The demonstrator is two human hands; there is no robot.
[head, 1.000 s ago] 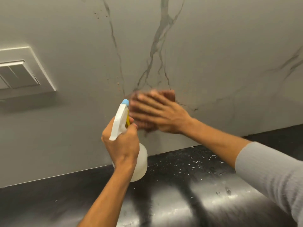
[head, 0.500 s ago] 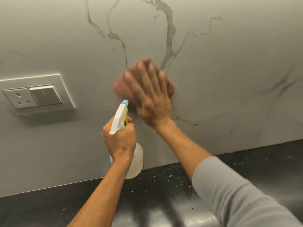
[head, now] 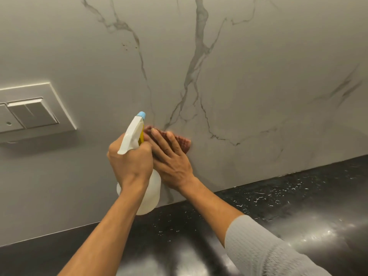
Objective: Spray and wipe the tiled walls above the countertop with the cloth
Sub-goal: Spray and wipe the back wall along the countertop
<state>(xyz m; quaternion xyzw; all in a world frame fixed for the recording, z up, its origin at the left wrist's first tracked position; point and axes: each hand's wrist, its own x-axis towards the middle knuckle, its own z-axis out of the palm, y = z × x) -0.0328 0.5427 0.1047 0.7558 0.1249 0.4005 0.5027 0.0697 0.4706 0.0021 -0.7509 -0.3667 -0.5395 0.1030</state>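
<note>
You're wiping: right hand (head: 173, 164) flat, pressing the reddish cloth (head: 183, 144) to the veined wall (head: 258, 76) just right of your left hand (head: 130, 166) — its grip wrapped round the spray bottle (head: 149, 196). Next, probably sweep up to the brown specks (head: 125, 45) above.

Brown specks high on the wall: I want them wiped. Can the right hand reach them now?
Probably yes: only bare wall lies between the cloth under the right hand and the specks.

Grey-veined wall (head: 258, 76), reddish-brown cloth (head: 184, 143), speckled black countertop (head: 298, 196)
</note>
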